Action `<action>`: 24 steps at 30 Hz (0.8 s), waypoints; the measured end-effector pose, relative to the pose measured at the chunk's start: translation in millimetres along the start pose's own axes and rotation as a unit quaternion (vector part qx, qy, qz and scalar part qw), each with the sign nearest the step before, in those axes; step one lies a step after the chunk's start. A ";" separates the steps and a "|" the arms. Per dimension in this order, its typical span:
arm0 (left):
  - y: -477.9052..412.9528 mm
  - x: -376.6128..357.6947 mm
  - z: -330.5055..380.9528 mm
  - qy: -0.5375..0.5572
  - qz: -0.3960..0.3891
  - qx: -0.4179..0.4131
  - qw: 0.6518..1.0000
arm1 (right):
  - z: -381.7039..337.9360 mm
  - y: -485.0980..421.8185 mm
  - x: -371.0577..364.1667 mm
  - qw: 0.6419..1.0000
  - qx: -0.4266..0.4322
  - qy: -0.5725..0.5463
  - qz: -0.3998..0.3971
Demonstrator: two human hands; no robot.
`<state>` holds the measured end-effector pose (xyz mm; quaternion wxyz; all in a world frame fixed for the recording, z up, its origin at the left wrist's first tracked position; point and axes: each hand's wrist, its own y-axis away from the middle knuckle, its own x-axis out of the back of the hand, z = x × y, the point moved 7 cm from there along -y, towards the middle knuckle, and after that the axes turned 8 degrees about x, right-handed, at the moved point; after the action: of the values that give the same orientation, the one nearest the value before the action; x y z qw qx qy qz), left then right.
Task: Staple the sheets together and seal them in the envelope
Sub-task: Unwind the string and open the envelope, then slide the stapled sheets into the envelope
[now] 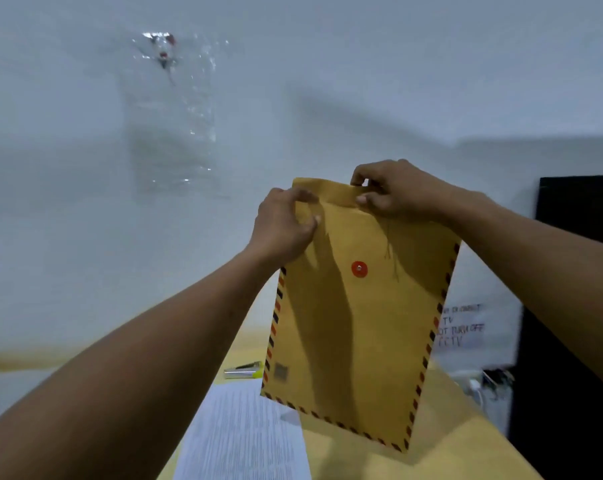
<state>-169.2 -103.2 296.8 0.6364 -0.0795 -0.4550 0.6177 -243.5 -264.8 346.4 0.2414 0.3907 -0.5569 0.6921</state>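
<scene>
- Head view: one envelope point(359, 323) was seen, held upright and slightly tilted in front of the wall, above the table point(466, 441).
- Two hands were counted: the left hand point(282, 226) was pinched on the top-left edge, the right hand point(397, 192) on the top flap.
- One red button point(359, 269) was seen on the envelope face; striped borders ran along the left, right and bottom edges.
- One pile of sheets point(241, 434) was laid flat on the table below and left of the envelope; the number of sheets could not be told.
- One stapler point(244, 370) was seen behind the sheets, partly hidden by the envelope's left edge.
- Bare tabletop was seen right of the sheets, bounded by one black panel point(570, 306).
</scene>
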 end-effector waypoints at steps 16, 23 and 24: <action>64.5 72.1 -69.4 -0.147 0.040 0.108 0.982 | -94.8 8.9 -114.9 0.867 -0.242 -0.416 0.129; 148.4 61.9 -182.1 -0.142 -0.126 0.230 0.954 | -151.5 37.2 -261.2 0.688 -0.418 -0.593 0.031; 159.9 61.1 -195.0 -0.143 -0.156 0.248 0.945 | -162.7 40.1 -275.9 0.660 -0.433 -0.614 0.017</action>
<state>-162.1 75.0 108.4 0.6525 0.2425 -0.3803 0.6090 -159.0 -91.4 87.6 -0.0251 0.5688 -0.8219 -0.0198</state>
